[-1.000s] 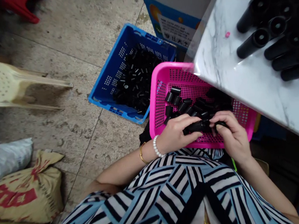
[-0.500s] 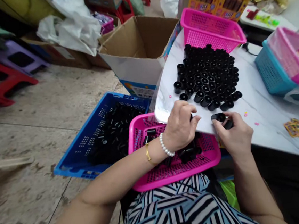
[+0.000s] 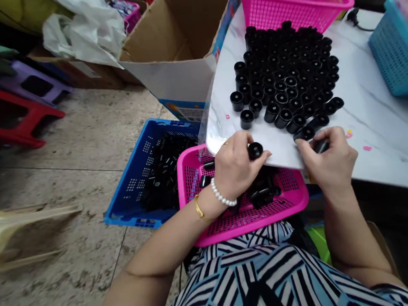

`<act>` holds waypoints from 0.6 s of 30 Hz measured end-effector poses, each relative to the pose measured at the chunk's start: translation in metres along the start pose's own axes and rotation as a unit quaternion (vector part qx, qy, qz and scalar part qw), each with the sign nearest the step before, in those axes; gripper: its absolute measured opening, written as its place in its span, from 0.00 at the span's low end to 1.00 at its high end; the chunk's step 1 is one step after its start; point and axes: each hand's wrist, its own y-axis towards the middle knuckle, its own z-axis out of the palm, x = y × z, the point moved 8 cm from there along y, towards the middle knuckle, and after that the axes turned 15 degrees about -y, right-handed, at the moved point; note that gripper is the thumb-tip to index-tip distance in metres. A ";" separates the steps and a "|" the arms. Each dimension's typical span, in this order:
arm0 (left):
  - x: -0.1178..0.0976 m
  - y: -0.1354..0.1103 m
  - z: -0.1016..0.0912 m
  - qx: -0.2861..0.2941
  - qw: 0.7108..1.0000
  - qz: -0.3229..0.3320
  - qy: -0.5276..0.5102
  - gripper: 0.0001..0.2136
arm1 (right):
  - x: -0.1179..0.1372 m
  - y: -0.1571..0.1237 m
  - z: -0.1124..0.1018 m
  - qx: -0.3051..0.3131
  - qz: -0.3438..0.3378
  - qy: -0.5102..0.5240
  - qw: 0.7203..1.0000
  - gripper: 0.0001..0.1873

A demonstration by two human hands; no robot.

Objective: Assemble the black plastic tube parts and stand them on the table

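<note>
My left hand [image 3: 235, 164], with a pearl bracelet on its wrist, grips a short black cylindrical cup [image 3: 255, 150] between thumb and fingers, its round end facing up. It is over the near table edge, above the pink basket [image 3: 291, 210]. My right hand [image 3: 333, 160] is closed around another black cup [image 3: 321, 146] at the table's front. Its thumb tip touches or nearly touches a black cup [image 3: 305, 133] at the near side of the group. Many such black cups [image 3: 281, 98] stand upright, packed together on the white marbled table [image 3: 368, 119].
More black pieces lie in the pink basket on my lap and in a blue crate [image 3: 122, 198] on the floor. An open cardboard box [image 3: 183, 74] adjoins the table's left side. Behind the cups sits another pink basket [image 3: 284, 10]; a teal basket [image 3: 395, 55] is at right.
My view has tilted down and closer to the table. The cup in my left hand now shows its round end. My right hand has moved forward, bringing one cup against the group.
</note>
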 end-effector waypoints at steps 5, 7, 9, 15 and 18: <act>-0.003 0.024 0.029 0.044 0.999 0.013 -0.003 0.22 | 0.006 0.010 0.013 -0.002 -0.014 -0.006 1.000 0.13; -0.001 0.026 0.031 0.037 0.999 0.003 -0.017 0.26 | 0.007 0.009 0.013 -0.003 -0.026 -0.006 1.000 0.12; 0.002 0.023 0.028 0.020 0.999 -0.015 -0.040 0.28 | 0.008 0.005 0.010 -0.009 -0.042 -0.002 0.999 0.11; -0.011 0.018 0.030 0.065 0.997 0.047 -0.017 0.12 | 0.016 -0.005 0.001 -0.009 -0.107 0.015 0.994 0.10; -0.012 0.027 0.030 0.085 0.996 0.028 -0.010 0.13 | 0.022 -0.009 -0.004 0.021 -0.116 0.027 0.993 0.13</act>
